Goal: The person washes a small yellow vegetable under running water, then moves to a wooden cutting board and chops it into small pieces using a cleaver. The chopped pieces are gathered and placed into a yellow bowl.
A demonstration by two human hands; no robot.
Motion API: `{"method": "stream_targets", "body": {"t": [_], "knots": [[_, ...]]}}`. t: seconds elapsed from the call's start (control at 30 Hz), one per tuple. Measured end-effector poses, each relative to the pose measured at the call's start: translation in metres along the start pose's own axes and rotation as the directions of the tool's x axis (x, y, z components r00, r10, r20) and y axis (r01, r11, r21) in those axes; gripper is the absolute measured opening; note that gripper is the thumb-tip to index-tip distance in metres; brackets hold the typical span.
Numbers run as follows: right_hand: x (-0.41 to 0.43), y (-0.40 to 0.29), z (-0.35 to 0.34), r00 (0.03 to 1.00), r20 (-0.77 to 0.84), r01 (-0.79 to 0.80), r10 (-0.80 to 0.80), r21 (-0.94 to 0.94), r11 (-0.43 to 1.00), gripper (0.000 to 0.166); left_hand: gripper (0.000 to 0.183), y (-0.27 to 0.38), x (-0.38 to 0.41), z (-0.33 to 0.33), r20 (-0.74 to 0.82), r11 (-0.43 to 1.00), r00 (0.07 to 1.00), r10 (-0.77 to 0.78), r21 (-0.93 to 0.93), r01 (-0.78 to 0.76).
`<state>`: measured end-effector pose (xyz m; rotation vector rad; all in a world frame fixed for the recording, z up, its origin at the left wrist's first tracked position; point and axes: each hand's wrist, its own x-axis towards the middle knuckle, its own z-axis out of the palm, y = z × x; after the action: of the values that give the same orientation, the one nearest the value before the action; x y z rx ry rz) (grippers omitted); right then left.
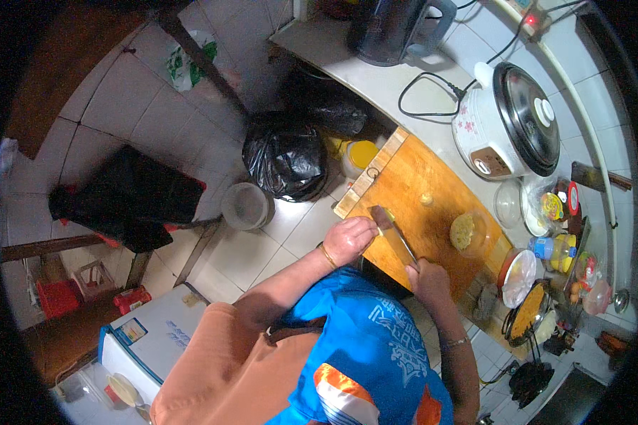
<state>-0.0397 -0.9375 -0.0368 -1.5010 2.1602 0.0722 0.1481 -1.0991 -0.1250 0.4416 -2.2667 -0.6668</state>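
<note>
My right hand point(430, 281) grips the handle of a kitchen cleaver point(396, 239), its broad blade pointing away from me over the wooden cutting board point(425, 170). The fingers of my left hand point(350, 240) are bunched at the board's near edge, beside the blade. At their tips shows a small pale yellow piece of food point(381, 232), mostly covered by the fingers. More yellow-green bits lie just past the blade. Farther up the board sits a small pale lump of food point(426, 198). To the right, a clear bowl point(481, 234) holds a yellowish chopped food point(462, 232).
Behind the board stand a rice cooker point(473, 133) and an electric kettle point(377, 37) with a looped cord. Bottles, jars and a pan point(529, 313) crowd the right side. On the floor at left are a black-bagged bin point(284, 154), a yellow-lidded jar point(362, 154) and a plastic bucket point(244, 206).
</note>
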Motion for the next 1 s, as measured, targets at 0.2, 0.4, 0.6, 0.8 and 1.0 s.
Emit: {"method": "stream_targets", "body": {"t": [0.2, 0.4, 0.6, 0.8, 1.0], "knots": [[-0.001, -0.008, -0.010, 0.997, 0.068, -0.035, 0.039, -0.052, 0.998, 0.033, 0.019, 0.000, -0.004, 0.002, 0.036, 1.000, 0.999, -0.018, -0.002, 0.018], [0.008, -0.009, 0.006, 1.000, -0.010, -0.022, 0.022, -0.005, 1.000, 0.034, 0.020, -0.004, -0.001, 0.002, 0.002, 1.000, 1.000, -0.007, -0.002, 0.007], [0.003, -0.015, -0.022, 1.000, 0.019, -0.011, 0.012, -0.044, 0.999, 0.033, 0.021, -0.005, 0.000, 0.002, -0.011, 0.999, 1.000, 0.011, 0.049, -0.010], [0.005, -0.009, -0.016, 0.996, 0.089, -0.010, 0.013, -0.036, 0.999, 0.037, 0.020, 0.000, 0.000, 0.002, -0.025, 1.000, 0.999, -0.021, 0.023, 0.021], [0.005, -0.007, 0.006, 1.000, 0.000, -0.024, 0.024, 0.016, 1.000, 0.034, 0.019, 0.001, 0.002, 0.000, -0.042, 1.000, 0.999, -0.006, 0.023, 0.007]]}}
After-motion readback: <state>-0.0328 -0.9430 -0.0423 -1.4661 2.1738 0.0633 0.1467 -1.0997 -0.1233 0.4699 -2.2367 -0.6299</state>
